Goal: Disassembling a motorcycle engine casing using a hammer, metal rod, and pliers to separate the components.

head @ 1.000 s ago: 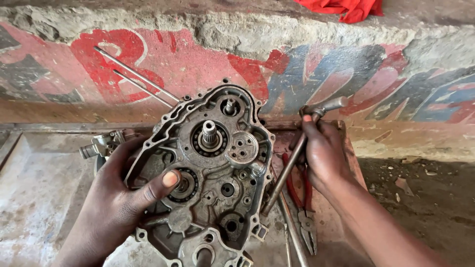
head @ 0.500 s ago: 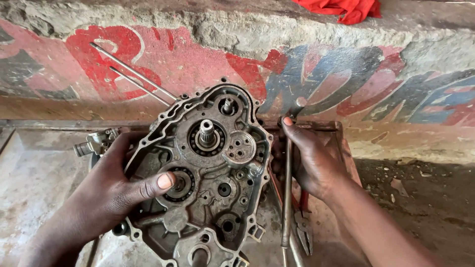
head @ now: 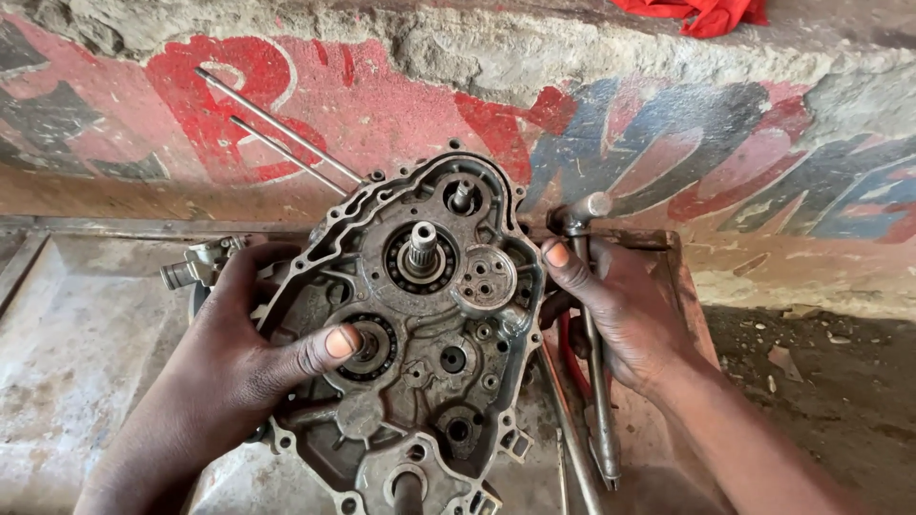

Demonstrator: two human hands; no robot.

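A grey metal engine crankcase [head: 420, 372] stands upright in the middle of the head view, with a splined shaft [head: 423, 250], bearings and gears showing. My left hand [head: 239, 353] grips its left edge, thumb pressed near a lower bearing. My right hand [head: 625, 315] is shut on a long metal socket wrench [head: 593, 362], held nearly upright just right of the case, its head near the case's upper right edge. Two long studs [head: 277, 129] stick out up-left behind the case.
A painted concrete wall [head: 668, 143] rises right behind the case. A rusty metal tray [head: 76, 334] lies under and left of it, with another long tool [head: 571, 439] and red-handled pliers beside the wrench. Red cloth [head: 701, 14] lies on the ledge above. Dirt ground is at right.
My right hand has swung the wrench from a slant to nearly upright and shifted its grip along the shaft. My left hand stays on the crankcase.
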